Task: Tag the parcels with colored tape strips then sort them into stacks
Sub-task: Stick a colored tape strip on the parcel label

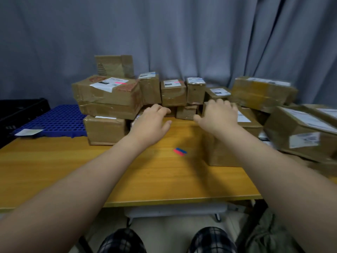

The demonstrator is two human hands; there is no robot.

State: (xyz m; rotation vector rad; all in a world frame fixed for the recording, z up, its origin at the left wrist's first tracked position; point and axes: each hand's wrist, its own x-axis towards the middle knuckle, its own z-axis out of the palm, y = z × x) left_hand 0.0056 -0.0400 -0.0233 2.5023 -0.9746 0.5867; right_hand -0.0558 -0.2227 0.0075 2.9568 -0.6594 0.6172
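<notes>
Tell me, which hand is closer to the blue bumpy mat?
Left. The left hand is beside the stacked parcels right of the blue mat; the right hand rests on a parcel farther right.

An improvised indoor parcel-sorting station, more back room than warehouse. A yellow wooden table (54,170) is piled along its far edge with brown cardboard parcels (107,95), sealed with tape and bearing white printed shipping labels (109,84). A grey curtain (164,33) hangs in folds behind them and fills the whole backdrop. At the left lie a blue perforated plastic panel (60,119) and what looks like a black crate (20,110), dim at the edge. Short red and blue tape strips (180,151) lie on the tabletop.
</notes>
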